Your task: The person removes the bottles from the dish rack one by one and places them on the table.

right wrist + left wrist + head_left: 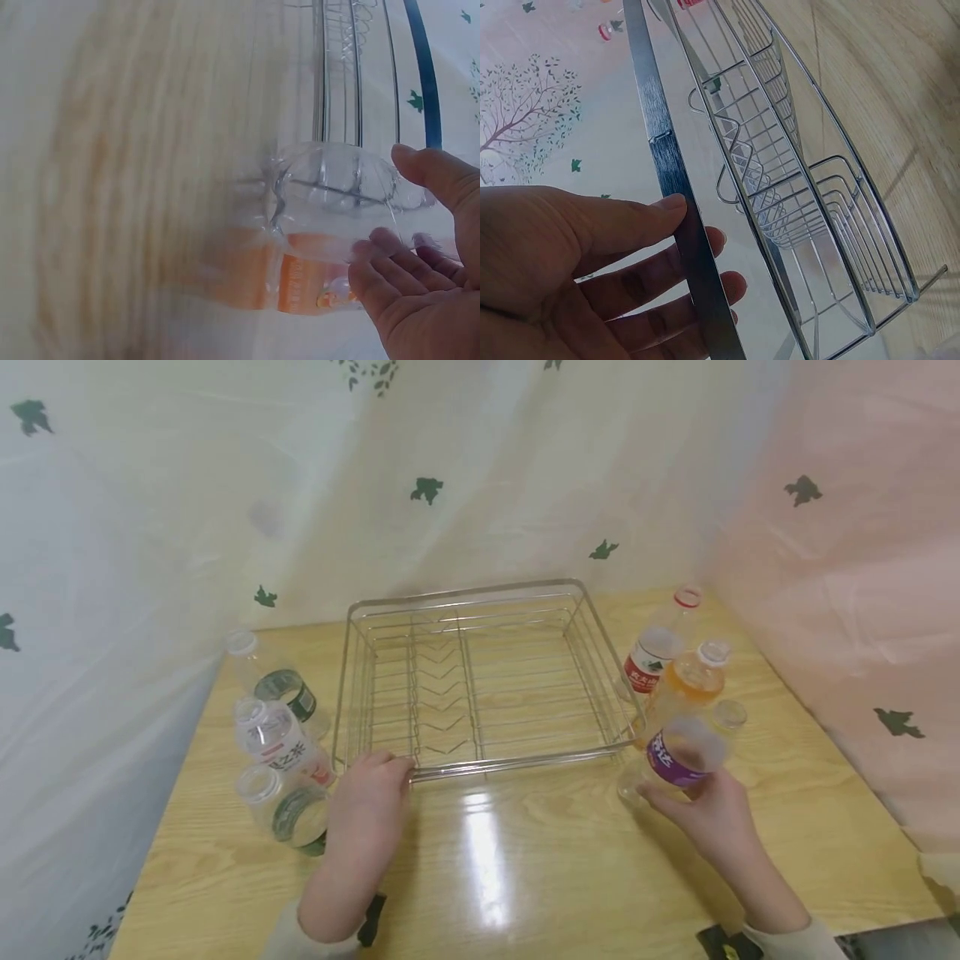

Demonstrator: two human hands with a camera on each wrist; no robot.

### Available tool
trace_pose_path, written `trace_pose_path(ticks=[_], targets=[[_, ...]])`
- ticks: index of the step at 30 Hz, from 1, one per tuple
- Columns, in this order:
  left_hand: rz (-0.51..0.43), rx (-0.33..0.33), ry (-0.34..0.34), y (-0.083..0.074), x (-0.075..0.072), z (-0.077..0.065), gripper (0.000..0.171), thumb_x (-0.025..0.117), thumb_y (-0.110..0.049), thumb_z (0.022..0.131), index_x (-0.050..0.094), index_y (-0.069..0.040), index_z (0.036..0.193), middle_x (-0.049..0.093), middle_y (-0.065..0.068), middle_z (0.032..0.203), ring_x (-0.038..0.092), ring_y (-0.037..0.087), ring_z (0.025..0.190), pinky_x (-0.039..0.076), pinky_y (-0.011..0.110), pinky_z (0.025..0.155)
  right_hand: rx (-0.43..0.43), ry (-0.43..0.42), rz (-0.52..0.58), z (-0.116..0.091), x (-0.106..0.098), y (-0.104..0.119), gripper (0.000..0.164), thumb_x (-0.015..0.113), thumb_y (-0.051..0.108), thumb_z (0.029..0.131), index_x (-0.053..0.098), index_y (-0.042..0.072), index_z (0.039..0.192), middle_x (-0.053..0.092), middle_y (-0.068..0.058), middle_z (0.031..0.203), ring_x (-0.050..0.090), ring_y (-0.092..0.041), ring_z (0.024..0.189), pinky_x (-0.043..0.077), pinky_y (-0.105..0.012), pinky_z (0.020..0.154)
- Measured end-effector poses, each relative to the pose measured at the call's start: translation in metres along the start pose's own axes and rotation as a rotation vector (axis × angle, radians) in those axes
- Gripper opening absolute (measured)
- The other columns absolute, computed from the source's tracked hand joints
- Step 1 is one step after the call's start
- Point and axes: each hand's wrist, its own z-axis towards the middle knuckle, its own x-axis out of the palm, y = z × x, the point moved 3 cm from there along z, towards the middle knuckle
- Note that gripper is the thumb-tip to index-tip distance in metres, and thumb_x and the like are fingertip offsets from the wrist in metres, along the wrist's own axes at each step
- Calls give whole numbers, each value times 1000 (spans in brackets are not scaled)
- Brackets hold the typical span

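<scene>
At the near left corner of a wire dish rack (525, 763), my left hand (372, 810) holds the flat metal rim, thumb (671, 206) on one side and fingers on the other. On the right, my right hand (708, 818) grips a clear plastic bottle with a purple label (671, 762), which stands tilted near the rack's near right corner. The right wrist view shows thumb and fingers on either side of the clear bottle (337, 180). The bottle's far side is hidden from the head view.
Left of the rack stand three clear bottles: one at the back (258, 664), one in the middle (277, 735) and one in front (281, 806). To its right are a red-labelled bottle (652, 652) and one with orange on it (693, 677). A patterned cloth (487, 468) hangs behind the table.
</scene>
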Motion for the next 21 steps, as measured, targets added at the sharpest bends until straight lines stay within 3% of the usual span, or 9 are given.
trace_pose_path(ticks=[4,6,14,17,21], targets=[[2,-6,-15,1,0,0,12,77,-1,87,79,-7,98,71,9,91,65,30,88,59,45,76,11,15,-34,2,1,-1,64,90,18,80,57,0,132,67,-21,123,67,-35,106,56,-40,91],[-2,-7,-15,2,1,0,11,77,-2,88,78,-7,98,71,9,91,65,30,87,58,45,75,14,17,-47,1,2,-1,63,90,20,81,57,-2,130,67,-23,121,66,-41,106,53,-53,92],[-27,-23,7,2,1,-1,10,77,-5,89,78,-7,99,71,9,90,65,30,88,58,46,76,51,15,-47,-3,0,2,69,91,27,79,57,-3,130,66,-27,121,64,-47,108,48,-66,95],[-30,-31,6,2,0,-1,9,77,-5,89,78,-7,98,70,9,90,65,30,87,58,46,76,64,-7,-31,-5,-3,8,74,92,30,77,56,0,135,64,-25,127,62,-45,114,47,-65,97],[-33,-23,-5,1,-1,-1,9,77,-4,89,78,-6,97,70,8,88,65,30,86,58,46,74,40,-81,30,-6,-8,20,77,94,20,75,55,7,140,63,-14,132,62,-26,119,51,-36,101]])
